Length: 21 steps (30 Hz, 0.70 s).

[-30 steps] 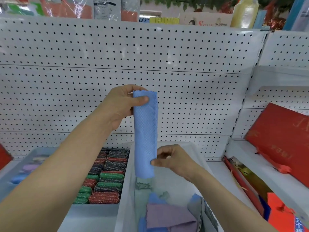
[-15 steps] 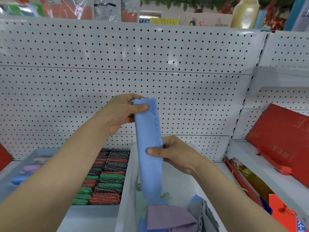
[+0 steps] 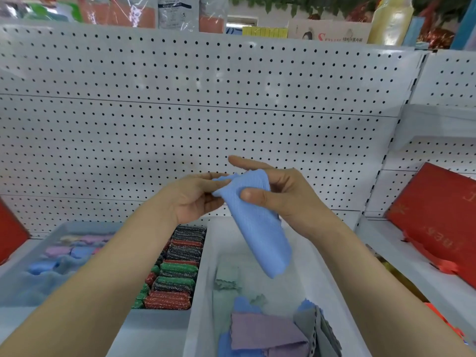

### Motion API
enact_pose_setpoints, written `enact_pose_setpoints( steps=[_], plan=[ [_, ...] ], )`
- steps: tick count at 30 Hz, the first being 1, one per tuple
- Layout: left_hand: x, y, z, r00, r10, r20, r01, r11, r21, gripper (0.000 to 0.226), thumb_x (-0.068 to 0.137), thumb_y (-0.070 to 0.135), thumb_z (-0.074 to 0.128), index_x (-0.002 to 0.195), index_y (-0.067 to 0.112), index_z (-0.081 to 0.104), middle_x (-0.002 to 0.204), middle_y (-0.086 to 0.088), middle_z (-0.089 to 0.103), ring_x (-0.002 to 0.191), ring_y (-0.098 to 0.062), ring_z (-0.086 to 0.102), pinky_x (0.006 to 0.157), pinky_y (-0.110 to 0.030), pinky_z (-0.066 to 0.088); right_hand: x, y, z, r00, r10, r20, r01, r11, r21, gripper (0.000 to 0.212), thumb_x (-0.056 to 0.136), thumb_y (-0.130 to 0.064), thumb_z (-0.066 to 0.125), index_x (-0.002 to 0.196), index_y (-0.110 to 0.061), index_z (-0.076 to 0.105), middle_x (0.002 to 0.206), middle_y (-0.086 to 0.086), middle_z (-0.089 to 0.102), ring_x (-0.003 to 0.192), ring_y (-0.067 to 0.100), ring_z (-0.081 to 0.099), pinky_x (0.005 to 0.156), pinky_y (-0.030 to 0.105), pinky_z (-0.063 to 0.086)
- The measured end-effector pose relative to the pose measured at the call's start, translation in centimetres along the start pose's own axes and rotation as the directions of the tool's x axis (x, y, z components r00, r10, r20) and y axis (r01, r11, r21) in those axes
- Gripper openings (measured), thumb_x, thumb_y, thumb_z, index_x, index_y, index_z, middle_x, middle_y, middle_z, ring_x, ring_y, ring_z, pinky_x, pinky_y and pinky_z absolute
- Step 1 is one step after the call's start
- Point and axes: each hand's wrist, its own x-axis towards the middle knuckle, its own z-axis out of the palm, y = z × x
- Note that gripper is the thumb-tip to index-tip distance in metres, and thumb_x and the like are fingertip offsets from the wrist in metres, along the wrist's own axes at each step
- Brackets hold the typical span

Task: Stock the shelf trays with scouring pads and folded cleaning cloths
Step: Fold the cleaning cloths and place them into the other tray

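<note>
Both hands are up over the white tray (image 3: 203, 292), and they've got the blue cloth (image 3: 260, 228) between them. Right hand (image 3: 286, 199) has its thumb pressed across the front of the folded strip with the fingers behind it, index finger sticking out straight above; that's a firm pinch on the cloth. Left hand (image 3: 195, 197) is curled at the cloth's top corner, fingertips nipping the scalloped edge (thumb is hard to make out from where I stand). The cloth hangs tilted, its lower end dangling above the tray without touching anything in it.

Down in the near end of that tray lies a purple cloth (image 3: 265, 333), folded, with a grey cloth (image 3: 311, 323) at its right and blue edges poking out beneath. Left of the tray, touching its wall, is a tray packed tight with scouring pads (image 3: 175, 279) in red, green and dark sparkly rows. Further left again sits another tray of pastel cloths (image 3: 64, 256), blurred. Right of the white tray, a red gift box (image 3: 435, 215) leans on the next shelf. Behind the tray rises the white pegboard (image 3: 206, 112), and above that a top shelf with packaged goods (image 3: 177, 11).
</note>
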Motion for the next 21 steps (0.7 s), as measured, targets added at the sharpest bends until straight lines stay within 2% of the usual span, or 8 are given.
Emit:
enact_pose_setpoints(
  steps=[2, 4, 7, 9, 12, 15, 18, 21],
  plan=[
    [-0.1, -0.4, 0.2, 0.999, -0.029, -0.034, 0.027, 0.999, -0.047, 0.013, 0.096, 0.003, 0.055, 0.104, 0.001, 0.065, 0.078, -0.009, 0.07, 0.057, -0.012, 0.067, 0.057, -0.02, 0.059, 0.2, 0.0, 0.0, 0.996, 0.041, -0.076, -0.037, 0.998, 0.053, 0.026, 0.08, -0.018, 0.074, 0.102, -0.006, 0.075, 0.116, 0.0, 0.073, 0.096, 0.013, 0.07, 0.074, 0.026, 0.054],
    [-0.4, -0.7, 0.5, 0.996, -0.024, -0.084, 0.014, 0.994, -0.112, 0.026, 0.094, 0.022, 0.064, 0.109, 0.001, 0.062, 0.088, -0.014, 0.068, 0.062, -0.018, 0.07, 0.058, -0.026, 0.06, 0.5, 0.3, 0.2, 0.975, 0.06, -0.215, -0.05, 0.997, 0.051, 0.018, 0.083, -0.014, 0.074, 0.091, 0.001, 0.073, 0.087, 0.007, 0.073, 0.069, 0.013, 0.064, 0.059, 0.019, 0.048],
    [-1.2, -1.3, 1.1, 0.973, 0.091, -0.212, -0.075, 0.994, 0.084, 0.054, 0.087, 0.049, 0.068, 0.122, 0.011, 0.057, 0.103, -0.013, 0.068, 0.083, -0.025, 0.072, 0.07, -0.035, 0.061, 1.1, 1.4, 0.2, 0.914, 0.117, -0.389, -0.101, 0.993, 0.062, 0.035, 0.083, -0.019, 0.077, 0.085, 0.013, 0.063, 0.073, 0.011, 0.06, 0.064, 0.015, 0.055, 0.057, 0.024, 0.043],
    [-2.1, -1.7, 1.9, 0.907, 0.322, -0.273, -0.222, 0.914, 0.34, 0.046, 0.087, 0.051, 0.066, 0.12, 0.02, 0.058, 0.1, -0.005, 0.068, 0.09, -0.017, 0.068, 0.077, -0.033, 0.058, 1.3, 1.8, 0.3, 0.894, 0.148, -0.423, -0.132, 0.989, 0.067, 0.036, 0.084, -0.022, 0.078, 0.088, 0.012, 0.065, 0.073, 0.011, 0.06, 0.062, 0.015, 0.054, 0.055, 0.024, 0.042],
    [-2.6, -1.6, 2.6, 0.814, 0.557, -0.163, -0.389, 0.732, 0.559, 0.037, 0.082, 0.044, 0.075, 0.11, 0.027, 0.059, 0.103, 0.008, 0.062, 0.099, -0.004, 0.059, 0.084, -0.026, 0.05, 1.4, 2.1, 0.6, 0.887, 0.192, -0.42, -0.178, 0.981, 0.074, 0.033, 0.085, -0.027, 0.076, 0.096, 0.004, 0.072, 0.084, 0.018, 0.068, 0.072, 0.017, 0.059, 0.065, 0.029, 0.045],
    [-2.5, -1.6, 2.6, 0.873, 0.483, -0.062, -0.37, 0.742, 0.559, 0.051, 0.078, 0.035, 0.081, 0.121, 0.024, 0.057, 0.116, 0.012, 0.064, 0.108, 0.0, 0.061, 0.092, -0.024, 0.05, 1.4, 2.1, 0.9, 0.883, 0.237, -0.405, -0.195, 0.97, 0.142, 0.029, 0.087, -0.026, 0.074, 0.098, 0.0, 0.074, 0.09, 0.02, 0.071, 0.077, 0.021, 0.065, 0.067, 0.035, 0.051],
    [-2.7, -2.0, 2.6, 0.927, 0.374, 0.006, -0.331, 0.813, 0.48, 0.039, 0.083, 0.022, 0.078, 0.117, 0.015, 0.062, 0.106, -0.002, 0.074, 0.094, -0.011, 0.072, 0.085, -0.03, 0.059, 1.4, 1.8, 1.0, 0.876, 0.298, -0.378, -0.223, 0.947, 0.231, 0.028, 0.088, -0.025, 0.073, 0.099, 0.0, 0.073, 0.095, 0.023, 0.072, 0.078, 0.028, 0.068, 0.072, 0.044, 0.057],
    [-2.7, -2.6, 2.4, 0.943, 0.33, 0.034, -0.314, 0.854, 0.416, 0.029, 0.087, 0.017, 0.074, 0.113, 0.007, 0.065, 0.106, -0.009, 0.074, 0.092, -0.016, 0.073, 0.075, -0.024, 0.06, 1.4, 1.6, 1.0, 0.87, 0.356, -0.342, -0.25, 0.915, 0.316, 0.024, 0.089, -0.027, 0.071, 0.092, -0.003, 0.072, 0.085, 0.012, 0.072, 0.072, 0.026, 0.068, 0.064, 0.037, 0.06]
  ],
)
